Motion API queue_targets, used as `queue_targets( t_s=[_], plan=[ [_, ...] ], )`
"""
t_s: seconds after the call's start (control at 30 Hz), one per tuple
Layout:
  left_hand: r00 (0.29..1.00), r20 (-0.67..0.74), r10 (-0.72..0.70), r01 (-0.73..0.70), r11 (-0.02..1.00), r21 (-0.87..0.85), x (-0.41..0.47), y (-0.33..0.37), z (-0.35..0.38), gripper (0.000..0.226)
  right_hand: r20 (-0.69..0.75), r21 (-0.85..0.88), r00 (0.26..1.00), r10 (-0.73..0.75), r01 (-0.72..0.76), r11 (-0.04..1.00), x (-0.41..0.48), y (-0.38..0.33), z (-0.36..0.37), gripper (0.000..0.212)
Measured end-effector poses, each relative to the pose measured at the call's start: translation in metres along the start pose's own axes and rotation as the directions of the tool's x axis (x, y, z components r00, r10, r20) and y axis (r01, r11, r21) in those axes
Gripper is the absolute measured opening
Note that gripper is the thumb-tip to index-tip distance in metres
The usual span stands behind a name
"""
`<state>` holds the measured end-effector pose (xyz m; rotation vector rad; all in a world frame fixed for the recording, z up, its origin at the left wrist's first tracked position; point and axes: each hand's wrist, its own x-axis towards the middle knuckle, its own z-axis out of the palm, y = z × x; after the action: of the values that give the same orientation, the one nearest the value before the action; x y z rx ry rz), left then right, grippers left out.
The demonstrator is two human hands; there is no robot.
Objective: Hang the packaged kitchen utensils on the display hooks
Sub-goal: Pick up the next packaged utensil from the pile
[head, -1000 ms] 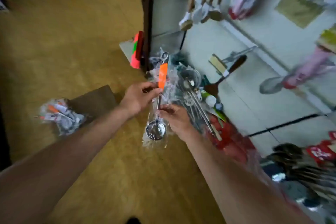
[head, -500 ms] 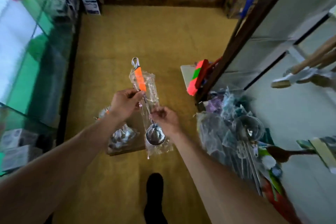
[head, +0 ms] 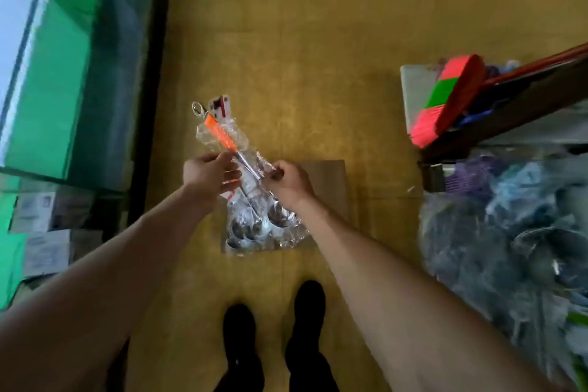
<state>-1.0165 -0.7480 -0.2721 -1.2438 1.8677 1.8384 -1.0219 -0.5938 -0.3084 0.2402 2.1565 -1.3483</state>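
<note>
Scoop packet (head: 221,136), one; left hand (head: 206,176), right hand (head: 291,182).

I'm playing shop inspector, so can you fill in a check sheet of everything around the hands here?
Surface: yellow floor, with a cardboard sheet lying on it.
Job's things: wrapped scoop with an orange handle, held up; more wrapped utensils heaped on the cardboard sheet; no hooks in view.
Clutter: pink and green brush; heap of bagged goods at the right.
Hands: left hand and right hand both pinch the wrapped scoop.
Cables: nothing seen.
Surroundings: green glass counter at the left; black shoes below.
</note>
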Motion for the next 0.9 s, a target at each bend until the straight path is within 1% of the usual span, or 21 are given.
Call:
queue_targets(
  t_s=[0.13,0.2,0.27,0.37,0.4,0.47,0.5,0.57,0.63,0.7,0.77,0.83,0.9],
  plan=[
    [0.993,-0.059,-0.105,0.107,0.994,0.032,0.077,-0.052,-0.006,0.016,0.001,-0.068,0.996,0.088,-0.087,0.994,0.050,0.043,0.047,0.016],
    [0.992,-0.055,-0.118,0.122,0.990,0.071,0.113,-0.073,-0.004,0.018,-0.008,-0.077,0.985,0.170,-0.170,0.982,0.072,0.065,0.072,0.016],
    [0.993,-0.041,-0.115,0.119,0.982,0.145,0.147,-0.093,0.000,0.023,-0.022,-0.058,0.967,0.252,-0.253,0.966,0.092,0.087,0.096,0.017],
    [0.999,-0.041,-0.022,0.035,0.937,0.347,0.193,-0.125,0.009,0.025,-0.024,-0.034,0.944,0.330,-0.331,0.943,0.114,0.117,0.127,0.022],
    [0.999,-0.037,0.018,0.000,0.902,0.432,0.204,-0.134,0.012,0.021,-0.032,-0.027,0.936,0.351,-0.352,0.936,0.120,0.127,0.136,0.023],
    [0.997,0.000,0.081,-0.065,0.809,0.585,0.218,-0.151,0.018,0.005,-0.060,-0.016,0.920,0.387,-0.389,0.921,0.127,0.146,0.152,0.024],
    [0.995,0.022,0.096,-0.088,0.766,0.637,0.222,-0.160,0.021,0.016,-0.072,-0.038,0.917,0.392,-0.395,0.918,0.129,0.153,0.158,0.023],
    [0.991,0.048,0.123,-0.121,0.699,0.704,0.224,-0.173,0.024,0.030,-0.089,-0.129,0.919,0.384,-0.393,0.911,0.132,0.163,0.166,0.010],
    [0.987,0.074,0.139,-0.149,0.671,0.727,0.221,-0.183,0.024,0.038,-0.091,-0.229,0.930,0.355,-0.366,0.902,0.134,0.166,0.169,0.021],
    [0.989,0.084,0.122,-0.144,0.659,0.738,0.217,-0.182,0.021,0.048,-0.059,-0.378,0.945,0.323,-0.321,0.868,0.133,0.162,0.163,0.030],
    [0.988,0.082,0.134,-0.150,0.649,0.746,0.209,-0.170,0.016,0.050,-0.026,-0.471,0.952,0.306,-0.281,0.836,0.130,0.152,0.150,0.037],
    [0.973,0.103,0.205,-0.211,0.620,0.756,0.198,-0.152,0.011,0.049,-0.041,-0.504,0.962,0.269,-0.252,0.826,0.124,0.137,0.131,0.040],
    [0.942,0.162,0.294,-0.307,0.557,0.772,0.180,-0.126,0.009,0.058,-0.102,-0.556,0.983,0.154,-0.185,0.811,0.117,0.121,0.109,0.044]
  ],
)
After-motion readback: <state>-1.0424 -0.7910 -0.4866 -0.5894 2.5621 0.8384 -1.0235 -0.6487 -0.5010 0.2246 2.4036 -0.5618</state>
